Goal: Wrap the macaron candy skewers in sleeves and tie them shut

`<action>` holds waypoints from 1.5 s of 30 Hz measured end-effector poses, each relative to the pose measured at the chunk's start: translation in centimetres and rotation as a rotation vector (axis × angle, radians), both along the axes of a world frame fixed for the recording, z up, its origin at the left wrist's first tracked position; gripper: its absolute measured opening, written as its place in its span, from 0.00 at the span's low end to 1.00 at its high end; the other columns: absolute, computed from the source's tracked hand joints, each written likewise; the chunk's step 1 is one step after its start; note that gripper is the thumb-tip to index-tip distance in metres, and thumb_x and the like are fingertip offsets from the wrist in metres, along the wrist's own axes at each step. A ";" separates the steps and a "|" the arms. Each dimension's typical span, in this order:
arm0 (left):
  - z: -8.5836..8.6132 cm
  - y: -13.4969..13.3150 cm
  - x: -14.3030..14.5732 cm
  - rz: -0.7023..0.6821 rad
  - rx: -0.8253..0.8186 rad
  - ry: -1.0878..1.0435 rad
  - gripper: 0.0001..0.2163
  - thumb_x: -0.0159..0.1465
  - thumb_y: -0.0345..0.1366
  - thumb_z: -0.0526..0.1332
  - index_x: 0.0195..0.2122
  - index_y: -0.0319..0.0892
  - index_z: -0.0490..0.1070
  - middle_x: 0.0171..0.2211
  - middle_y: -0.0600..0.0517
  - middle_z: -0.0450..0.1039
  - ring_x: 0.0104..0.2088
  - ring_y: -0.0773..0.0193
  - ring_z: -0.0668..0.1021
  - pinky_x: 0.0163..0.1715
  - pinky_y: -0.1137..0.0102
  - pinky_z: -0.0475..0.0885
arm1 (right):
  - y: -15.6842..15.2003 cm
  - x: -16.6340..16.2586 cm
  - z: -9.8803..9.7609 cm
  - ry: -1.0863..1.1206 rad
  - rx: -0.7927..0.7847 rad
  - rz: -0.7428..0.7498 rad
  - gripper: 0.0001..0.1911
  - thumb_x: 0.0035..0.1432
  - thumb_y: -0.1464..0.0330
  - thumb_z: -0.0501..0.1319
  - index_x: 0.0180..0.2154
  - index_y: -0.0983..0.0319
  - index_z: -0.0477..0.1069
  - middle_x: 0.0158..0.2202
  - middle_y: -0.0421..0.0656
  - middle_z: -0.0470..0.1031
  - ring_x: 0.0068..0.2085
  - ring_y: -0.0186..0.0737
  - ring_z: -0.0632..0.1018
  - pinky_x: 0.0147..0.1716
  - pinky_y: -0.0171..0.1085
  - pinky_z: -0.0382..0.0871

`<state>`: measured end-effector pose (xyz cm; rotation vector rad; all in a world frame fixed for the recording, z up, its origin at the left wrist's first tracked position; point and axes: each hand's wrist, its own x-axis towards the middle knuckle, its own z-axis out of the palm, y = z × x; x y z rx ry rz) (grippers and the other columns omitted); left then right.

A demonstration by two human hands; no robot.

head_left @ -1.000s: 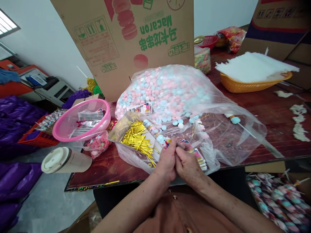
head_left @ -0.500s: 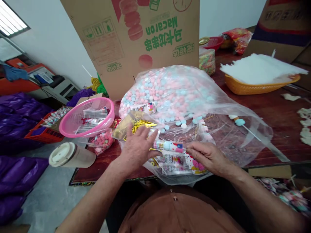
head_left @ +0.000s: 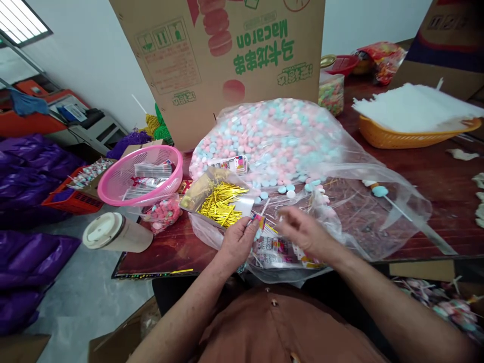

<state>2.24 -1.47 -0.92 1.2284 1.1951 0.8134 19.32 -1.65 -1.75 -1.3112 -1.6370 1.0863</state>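
My left hand (head_left: 236, 239) pinches a small printed wrapper with a white stick (head_left: 260, 216) at the table's near edge. My right hand (head_left: 302, 232), blurred, hovers just right of it with fingers apart and nothing visible in them, above a flat stack of printed wrappers (head_left: 278, 249). A pile of gold twist ties (head_left: 221, 203) lies just beyond my left hand on clear plastic. Behind them a large clear bag of pink and blue candies (head_left: 272, 141) spreads over the dark wooden table (head_left: 427, 186). A blue candy on a stick (head_left: 380, 192) rests to the right on the plastic.
A pink basket (head_left: 141, 176) holding packets and a lidded paper cup (head_left: 113, 233) sit at the left. A tall cardboard box (head_left: 227, 65) stands behind the bag. An orange basket of white sheets (head_left: 412, 118) is at the right. Purple bags (head_left: 34, 176) lie on the floor.
My hands first worked close together, then spread apart with a wrapped candy stick held between them. Now the left hand holds a wrapper with a stick and the right hand has let go.
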 end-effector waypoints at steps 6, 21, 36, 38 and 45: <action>-0.1 -1.1 -0.9 -0.062 -0.028 -0.081 0.11 0.57 0.44 0.60 0.29 0.40 0.70 0.25 0.54 0.68 0.25 0.69 0.67 0.25 0.77 0.62 | -1.8 -3.9 -0.6 0.057 0.028 0.032 0.12 0.58 0.66 0.50 0.25 0.62 0.64 0.19 0.36 0.65 0.22 0.31 0.65 0.22 0.31 0.58; 1.9 -1.4 -2.3 -0.178 -0.350 -0.135 0.12 0.55 0.40 0.59 0.17 0.39 0.69 0.16 0.52 0.68 0.17 0.68 0.67 0.17 0.74 0.60 | -0.2 -3.5 2.0 -0.341 0.562 0.012 0.09 0.58 0.70 0.50 0.35 0.63 0.69 0.33 0.47 0.74 0.37 0.42 0.73 0.37 0.41 0.65; 2.5 -2.7 -3.9 -0.517 0.546 0.858 0.06 0.51 0.26 0.56 0.30 0.42 0.68 0.28 0.45 0.71 0.29 0.53 0.74 0.31 0.63 0.67 | -2.7 -3.7 1.0 -0.262 -0.095 0.522 0.14 0.60 0.67 0.44 0.24 0.60 0.59 0.18 0.40 0.64 0.20 0.35 0.66 0.22 0.35 0.63; 2.4 -3.4 -4.9 -0.467 0.659 0.856 0.08 0.54 0.27 0.55 0.34 0.42 0.69 0.31 0.44 0.72 0.32 0.53 0.74 0.33 0.62 0.67 | -2.1 -4.6 2.0 0.032 -0.529 0.543 0.16 0.60 0.61 0.43 0.23 0.59 0.55 0.12 0.33 0.53 0.14 0.32 0.59 0.16 0.32 0.59; 1.3 -4.2 -8.5 0.413 0.025 0.077 0.07 0.54 0.38 0.61 0.31 0.42 0.71 0.22 0.52 0.70 0.21 0.66 0.72 0.19 0.74 0.64 | 6.3 -8.4 1.8 -0.392 0.129 0.473 0.16 0.61 0.68 0.45 0.31 0.63 0.69 0.30 0.45 0.72 0.31 0.35 0.71 0.31 0.34 0.64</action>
